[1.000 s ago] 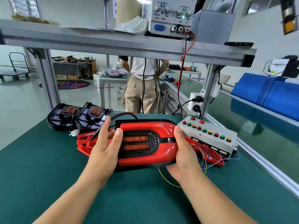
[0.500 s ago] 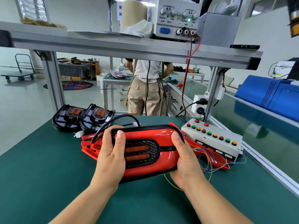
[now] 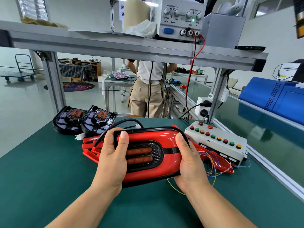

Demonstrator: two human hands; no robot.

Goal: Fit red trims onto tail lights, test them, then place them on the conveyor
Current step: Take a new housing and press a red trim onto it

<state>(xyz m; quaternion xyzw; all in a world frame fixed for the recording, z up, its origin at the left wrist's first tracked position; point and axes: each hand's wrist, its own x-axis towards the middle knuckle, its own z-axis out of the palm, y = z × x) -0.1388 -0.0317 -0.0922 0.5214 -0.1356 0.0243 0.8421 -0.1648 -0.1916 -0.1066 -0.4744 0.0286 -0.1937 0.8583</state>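
Both hands hold one tail light (image 3: 143, 155) low over the middle of the green desk (image 3: 41, 178). The red trim (image 3: 166, 135) sits on its face. I cannot tell whether its lower edge touches the mat.

The left hand (image 3: 113, 162) wraps the left end, its fingers (image 3: 123, 137) curled close round the housing and the thumb pressed on the upper black rim. The right hand (image 3: 189, 163) clasps the right end the same way, with its thumb along the red edge. A black cable (image 3: 125, 122) loops out behind the left hand.

Just behind the light lies a heap of loose red trims (image 3: 89, 145). Two black tail lights (image 3: 69, 120) stand beyond them at the far left edge. A button box (image 3: 217, 142) sits near on the right, and coloured wires (image 3: 212, 163) spill beside the right wrist. Past the box, the desk's aluminium edge borders the conveyor (image 3: 246, 116). The widest stretch of green mat lies left of and under the forearms.
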